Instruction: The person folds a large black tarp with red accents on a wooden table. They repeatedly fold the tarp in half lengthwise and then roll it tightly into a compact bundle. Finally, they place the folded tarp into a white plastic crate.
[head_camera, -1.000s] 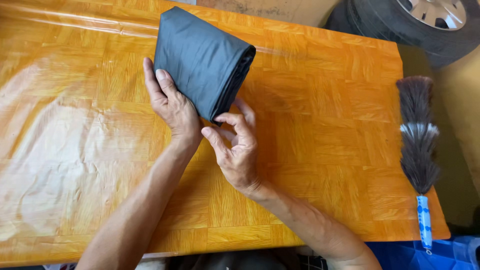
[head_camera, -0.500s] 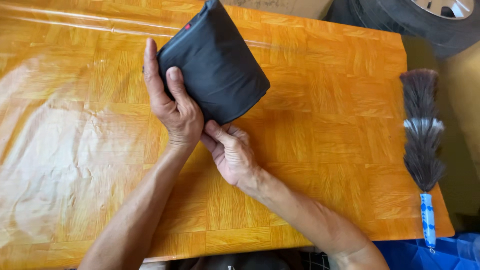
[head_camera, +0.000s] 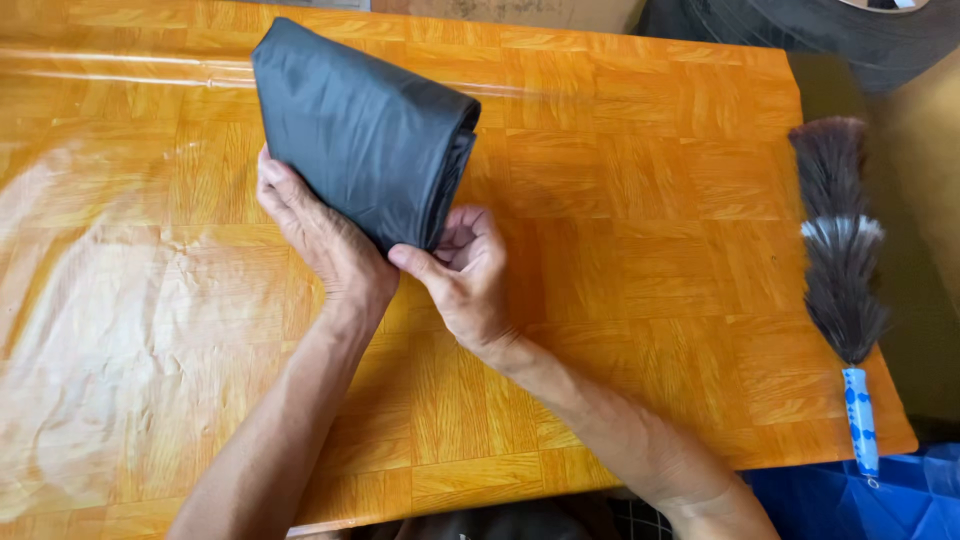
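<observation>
I see a table (head_camera: 640, 150) with an orange wood-block pattern, under a clear glossy sheet that wrinkles and shines towards its left side. A folded dark grey cloth (head_camera: 360, 130) rests on it near the far edge, its layered fold facing right. At the right edge lies a feather duster (head_camera: 840, 260), dark and grey plumes, its blue-and-white handle pointing towards me.

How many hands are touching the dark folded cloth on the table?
2. The left hand lies along the near left edge of the folded cloth. The right hand pinches its near corner, on the orange table. No other hands are in view.
</observation>
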